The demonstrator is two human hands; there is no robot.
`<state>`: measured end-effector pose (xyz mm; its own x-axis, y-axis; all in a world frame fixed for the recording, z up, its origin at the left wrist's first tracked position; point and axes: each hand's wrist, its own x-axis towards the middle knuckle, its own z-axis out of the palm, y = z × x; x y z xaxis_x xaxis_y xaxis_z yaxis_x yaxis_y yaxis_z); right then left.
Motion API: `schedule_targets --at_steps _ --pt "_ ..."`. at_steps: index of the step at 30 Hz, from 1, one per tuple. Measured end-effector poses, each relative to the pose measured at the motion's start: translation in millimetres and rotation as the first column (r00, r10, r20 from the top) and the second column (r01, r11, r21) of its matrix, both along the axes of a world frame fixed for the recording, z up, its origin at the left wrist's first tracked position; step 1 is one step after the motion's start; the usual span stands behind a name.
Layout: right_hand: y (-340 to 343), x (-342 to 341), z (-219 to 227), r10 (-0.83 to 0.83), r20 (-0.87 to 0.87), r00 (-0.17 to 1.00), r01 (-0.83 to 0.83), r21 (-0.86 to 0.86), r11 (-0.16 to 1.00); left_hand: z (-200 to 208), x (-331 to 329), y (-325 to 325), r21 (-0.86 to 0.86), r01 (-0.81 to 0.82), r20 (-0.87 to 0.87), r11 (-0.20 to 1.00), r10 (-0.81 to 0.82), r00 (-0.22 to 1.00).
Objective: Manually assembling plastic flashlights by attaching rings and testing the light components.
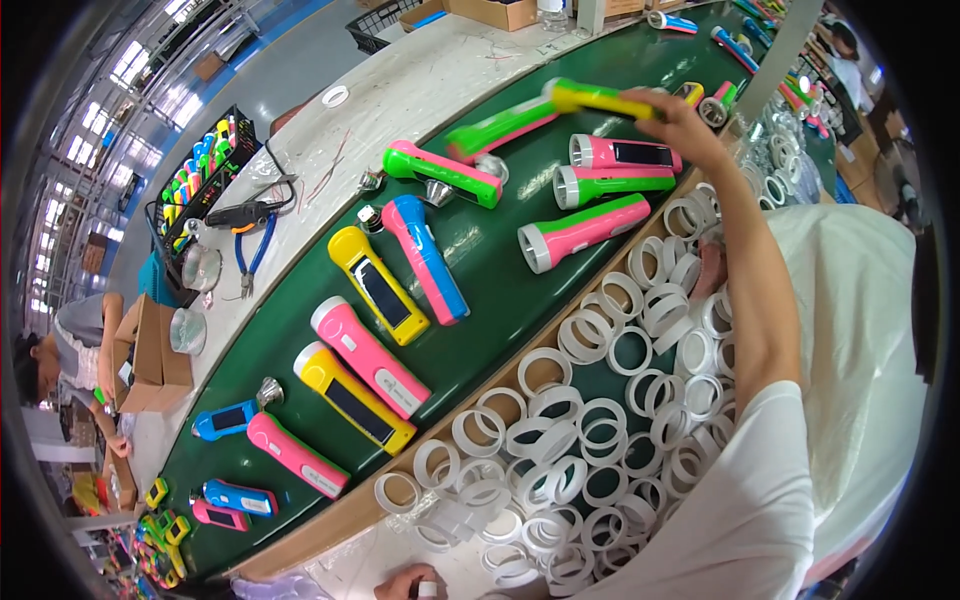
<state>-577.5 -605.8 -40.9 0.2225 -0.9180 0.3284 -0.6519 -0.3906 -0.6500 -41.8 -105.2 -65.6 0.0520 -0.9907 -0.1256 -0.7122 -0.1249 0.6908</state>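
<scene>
My right hand [672, 118] reaches across the green belt and has its fingers closed on the end of a yellow and green flashlight [598, 98], slightly blurred. Just left of that one lies a green and pink flashlight [505, 128], also blurred. Three flashlights with white head rings, among them a pink and green one [585, 233], rest below my right hand. My left hand [406, 582] is curled at the bottom edge, largely cut off. Against its fingers shows a small white cylindrical piece [428, 589], whose kind I cannot make out.
Many loose white rings [600, 430] fill the near side, behind a cardboard edge [420, 455]. More flashlights, including a yellow one [378, 285], lie along the belt. Pliers [256, 258] sit on the far ledge. Fingers [710, 268] of unclear owner show beside my right forearm.
</scene>
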Motion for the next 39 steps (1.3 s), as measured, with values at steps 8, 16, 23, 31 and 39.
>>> schedule_targets --at_steps 8,16,23,31,39 --pt "81.6 146.1 57.0 0.410 0.040 0.911 -0.409 0.207 0.889 15.9 0.0 -2.9 0.021 0.000 -0.036 1.000 0.001 0.999" --pt "21.0 28.8 58.2 -0.182 -0.082 0.980 0.197 0.254 0.947 13.0 -12.0 -8.1 -0.045 -0.019 -0.106 0.999 0.014 0.994" --pt "-19.0 220.2 3.5 -0.246 -0.719 0.650 -0.075 -0.383 0.921 23.1 -2.1 -47.8 -0.090 0.128 -0.211 0.988 -0.145 0.967" --pt "-33.9 266.5 10.6 -0.185 -0.609 0.771 0.071 -0.207 0.976 50.3 10.2 -117.3 0.085 -0.176 -0.646 0.981 0.189 0.740" --pt "-16.3 280.3 -10.9 0.029 0.072 0.997 -0.058 0.432 0.900 77.1 -67.5 -309.3 0.309 -0.032 -0.810 0.951 0.280 0.516"
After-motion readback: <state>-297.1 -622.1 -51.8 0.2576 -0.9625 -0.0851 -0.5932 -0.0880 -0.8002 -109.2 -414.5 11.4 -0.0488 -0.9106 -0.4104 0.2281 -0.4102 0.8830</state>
